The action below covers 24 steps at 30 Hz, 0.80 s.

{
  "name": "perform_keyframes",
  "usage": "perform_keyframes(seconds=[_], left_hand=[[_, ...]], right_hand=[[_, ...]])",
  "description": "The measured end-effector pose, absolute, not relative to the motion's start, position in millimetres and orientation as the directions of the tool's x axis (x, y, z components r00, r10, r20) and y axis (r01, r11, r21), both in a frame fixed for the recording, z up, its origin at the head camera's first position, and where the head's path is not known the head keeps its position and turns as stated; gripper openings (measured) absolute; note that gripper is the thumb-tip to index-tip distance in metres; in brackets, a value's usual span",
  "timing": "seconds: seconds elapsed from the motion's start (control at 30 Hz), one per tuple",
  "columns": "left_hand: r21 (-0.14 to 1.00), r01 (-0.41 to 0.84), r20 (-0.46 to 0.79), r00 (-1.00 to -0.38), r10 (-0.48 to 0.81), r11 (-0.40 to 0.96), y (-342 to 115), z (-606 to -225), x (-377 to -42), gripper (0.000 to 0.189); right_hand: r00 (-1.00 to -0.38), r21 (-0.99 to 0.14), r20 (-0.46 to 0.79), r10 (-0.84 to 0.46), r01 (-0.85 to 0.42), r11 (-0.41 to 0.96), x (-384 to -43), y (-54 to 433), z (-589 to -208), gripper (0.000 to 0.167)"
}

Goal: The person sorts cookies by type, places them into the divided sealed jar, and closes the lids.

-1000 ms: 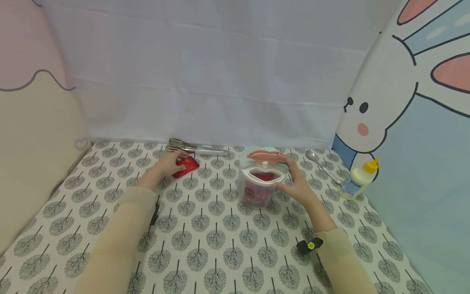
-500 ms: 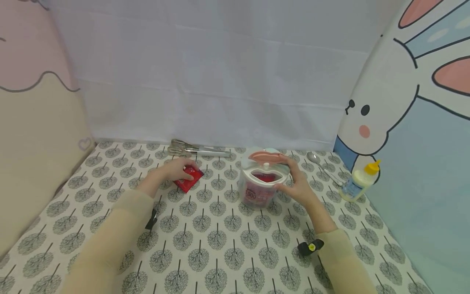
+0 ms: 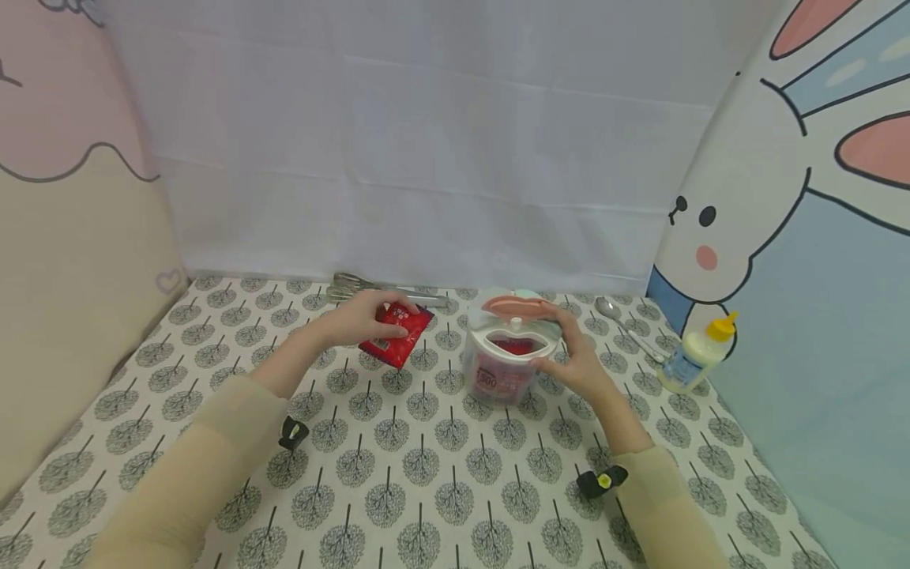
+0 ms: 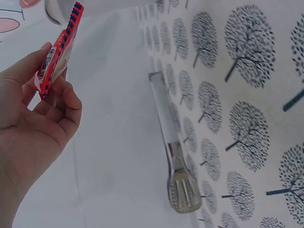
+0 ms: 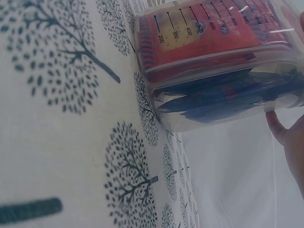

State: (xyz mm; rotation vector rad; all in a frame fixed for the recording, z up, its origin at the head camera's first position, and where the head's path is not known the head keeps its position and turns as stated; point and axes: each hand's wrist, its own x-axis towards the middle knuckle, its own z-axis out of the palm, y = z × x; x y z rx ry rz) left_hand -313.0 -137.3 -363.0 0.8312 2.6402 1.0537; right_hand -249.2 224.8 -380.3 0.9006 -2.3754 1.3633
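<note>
My left hand (image 3: 359, 320) pinches a small red packet (image 3: 405, 348) between thumb and fingers, to the left of a clear plastic canister (image 3: 494, 379). In the left wrist view, the packet (image 4: 52, 66) is seen edge-on, with a barcode and a blue-striped edge. My right hand (image 3: 572, 359) grips the canister's right side near its top. The white lid has its pink flap (image 3: 513, 307) raised behind a curved opening, and something red shows inside. The right wrist view shows measuring marks on the canister (image 5: 213, 57), with red and dark blue packets behind its wall.
Metal tongs (image 3: 426, 300) lie at the back of the table, behind my left hand. To the right are a metal spoon (image 3: 633, 332) and a bottle (image 3: 690, 359) with a yellow nozzle cap. A tree-patterned cloth (image 3: 419, 466) covers the table; white fabric hangs behind.
My left hand has lifted the red packet from near the tongs and moved it right, toward the canister. The right hand and canister have stayed in place.
</note>
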Motion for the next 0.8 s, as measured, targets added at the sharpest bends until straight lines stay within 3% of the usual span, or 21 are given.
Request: perform_keyframes(seconds=[0.47,0.63,0.8], left_hand=[[0.763,0.498,0.266,-0.823,0.502,0.411,-77,-303,-281,0.039],[0.729,0.583,0.392,-0.786,0.478,0.359,-49,-296,-283,0.041],[0.657,0.678,0.489,-0.716,0.499,0.329,-23,-301,-286,0.042]], right_hand=[[-0.774,-0.688,0.506,-0.38,-0.628,0.364,-252,227,-384,0.089],[-0.794,-0.698,0.473,-0.383,-0.603,0.387,-252,228,-382,0.086],[-0.766,-0.682,0.496,-0.408,-0.635,0.362,-254,228,-382,0.085]])
